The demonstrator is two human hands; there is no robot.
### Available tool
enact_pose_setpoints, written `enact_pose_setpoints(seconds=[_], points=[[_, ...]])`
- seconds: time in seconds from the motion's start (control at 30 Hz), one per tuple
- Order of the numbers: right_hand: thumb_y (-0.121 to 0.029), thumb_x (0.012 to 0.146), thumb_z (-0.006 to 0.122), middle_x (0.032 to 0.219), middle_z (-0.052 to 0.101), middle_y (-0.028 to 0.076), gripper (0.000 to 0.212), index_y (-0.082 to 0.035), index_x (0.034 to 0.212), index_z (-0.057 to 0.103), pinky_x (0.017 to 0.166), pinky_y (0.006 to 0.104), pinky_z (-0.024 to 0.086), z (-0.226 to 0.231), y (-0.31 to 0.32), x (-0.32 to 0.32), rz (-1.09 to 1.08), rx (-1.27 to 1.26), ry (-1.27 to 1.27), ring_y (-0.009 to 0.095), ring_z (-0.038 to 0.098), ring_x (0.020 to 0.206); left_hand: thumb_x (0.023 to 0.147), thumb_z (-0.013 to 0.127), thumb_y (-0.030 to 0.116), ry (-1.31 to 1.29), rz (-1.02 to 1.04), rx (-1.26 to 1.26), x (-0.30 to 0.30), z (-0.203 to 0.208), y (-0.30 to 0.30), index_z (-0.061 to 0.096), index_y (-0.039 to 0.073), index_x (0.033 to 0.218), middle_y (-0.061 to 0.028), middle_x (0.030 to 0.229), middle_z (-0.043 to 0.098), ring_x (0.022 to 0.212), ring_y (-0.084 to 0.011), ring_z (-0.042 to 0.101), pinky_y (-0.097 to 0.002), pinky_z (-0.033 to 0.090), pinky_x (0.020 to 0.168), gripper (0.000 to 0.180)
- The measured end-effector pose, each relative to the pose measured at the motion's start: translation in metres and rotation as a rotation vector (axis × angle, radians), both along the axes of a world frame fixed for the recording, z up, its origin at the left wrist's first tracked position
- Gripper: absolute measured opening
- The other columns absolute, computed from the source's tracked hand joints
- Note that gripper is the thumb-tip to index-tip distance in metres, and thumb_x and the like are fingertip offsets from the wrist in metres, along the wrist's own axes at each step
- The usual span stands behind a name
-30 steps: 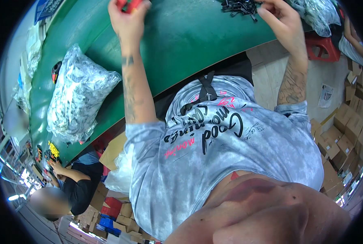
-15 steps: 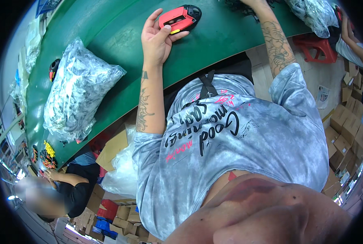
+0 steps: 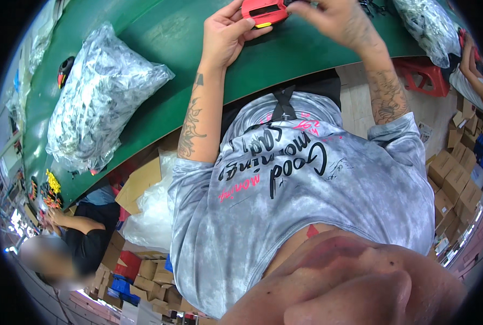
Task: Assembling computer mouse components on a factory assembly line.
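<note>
Top centre, our left hand (image 3: 225, 33) clamps the red casing (image 3: 267, 16)!
Right hand (image 3: 334, 23): grip, we can't tell; crooked pressure could slip it.

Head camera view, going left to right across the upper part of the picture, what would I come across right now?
Bulging clear plastic bag → left hand → red-and-black casing → right hand → second clear plastic bag.
</note>
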State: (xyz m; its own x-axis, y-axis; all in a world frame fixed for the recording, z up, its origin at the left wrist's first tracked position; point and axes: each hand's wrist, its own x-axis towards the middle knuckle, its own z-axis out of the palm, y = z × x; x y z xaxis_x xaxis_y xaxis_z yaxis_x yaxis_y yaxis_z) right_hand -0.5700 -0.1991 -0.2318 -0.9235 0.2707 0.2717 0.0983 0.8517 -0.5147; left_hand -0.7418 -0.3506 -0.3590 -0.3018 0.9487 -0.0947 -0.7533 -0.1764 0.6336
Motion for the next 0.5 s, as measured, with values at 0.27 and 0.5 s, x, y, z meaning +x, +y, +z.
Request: enact_pose_setpoints(seconds=[0.27,0.5], points=[[-0.016,0.085,0.072,0.087,0.059,0.009,0.018,-0.011,0.102,0.075,0.073,0.0390,0.051,-0.038,-0.020,-0.026,0.064,0.405,0.051,0.028,0.060,0.082,0.096,0.063,-0.006,-0.036,0.010,0.022,-0.004,-0.010,-0.005,0.040,-0.010,0.150,-0.0243,0.134,0.062,0.110,-0.0351,0.071,-0.0493,0.064,0.091,0.059],[-0.018,0.082,0.074,0.098,0.062,0.011,0.027,-0.013,0.108,0.077,0.080,0.0386,0.050,-0.052,-0.016,-0.028,0.092,0.390,0.076,0.030,0.062,0.092,0.099,0.066,0.002,-0.040,0.026,-0.028,-0.003,-0.012,-0.003,0.047,-0.008,0.145,-0.0233,0.131,0.064,0.107,-0.0353,0.072,-0.0489,0.065,0.088,0.051]])
